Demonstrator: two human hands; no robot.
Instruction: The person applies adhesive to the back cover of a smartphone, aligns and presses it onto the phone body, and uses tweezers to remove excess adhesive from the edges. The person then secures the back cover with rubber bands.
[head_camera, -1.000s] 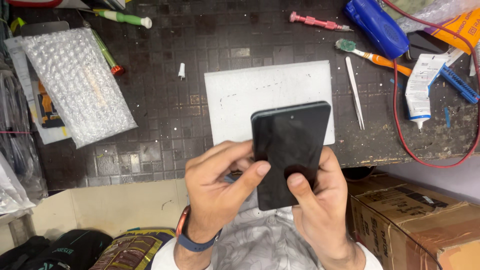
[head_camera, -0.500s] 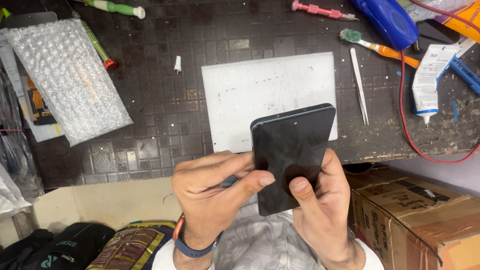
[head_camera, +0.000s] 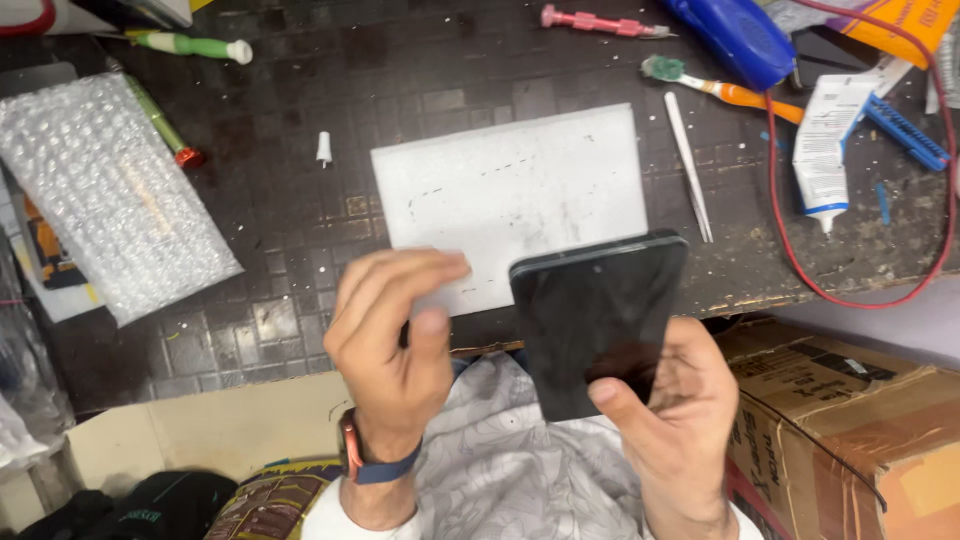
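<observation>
Two bare hands hover over the near edge of a dark, gridded work surface (head_camera: 300, 220). Far left lies a sheet of bubble wrap (head_camera: 110, 190), with a slim green tool with a red tip (head_camera: 160, 125) along its upper edge and a green-handled screwdriver (head_camera: 195, 45) above that. A small white cap (head_camera: 324, 148) stands alone farther right. The left hand (head_camera: 395, 350), a smartwatch with a blue strap (head_camera: 365, 462) on its wrist, is raised with fingers loosely curled and empty, its grip apart and touching nothing; it sits just beside the phone's left edge, with a clear gap between. Behind it rests a scuffed white pad (head_camera: 510, 200). The black smartphone (head_camera: 595, 325) is held upright and slightly tilted in the right hand (head_camera: 670, 410), screen dark and facing the camera; that grip is clamped on the lower part of the phone, thumb pressed on the glass near the bottom and fingers behind. Right of the pad lie white tweezers (head_camera: 688, 165), an orange-handled brush (head_camera: 705, 82), a white glue tube (head_camera: 828, 140) and a looping red wire (head_camera: 850, 295). A cardboard box (head_camera: 850, 420) sits at lower right below the surface.
</observation>
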